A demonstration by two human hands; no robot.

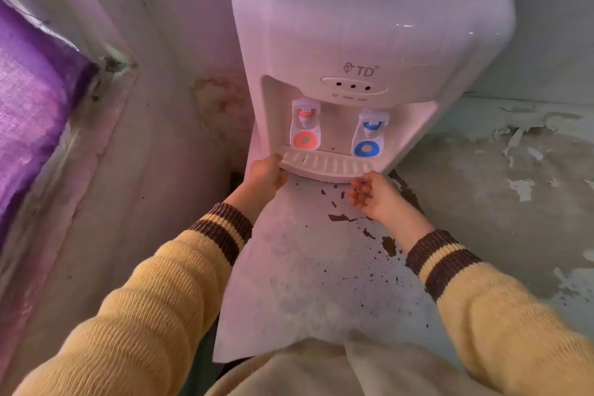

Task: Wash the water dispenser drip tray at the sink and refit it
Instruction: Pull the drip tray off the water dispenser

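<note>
While the left hand (266,174) grips the drip tray (328,166) at nine o'clock,
the right hand (373,194), half-open at four o'clock, is off it; a one-sided pull may jam it.

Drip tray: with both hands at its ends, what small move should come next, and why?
Probably close the right hand on the tray's right end: the left hand already grips the left end, while the drip tray sits in the dispenser under the taps.

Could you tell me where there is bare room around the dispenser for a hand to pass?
Bare wall lies left of the dispenser. The front panel below the drip tray is bare. Crowded: the left hand and right hand flank the tray under both taps.
</note>
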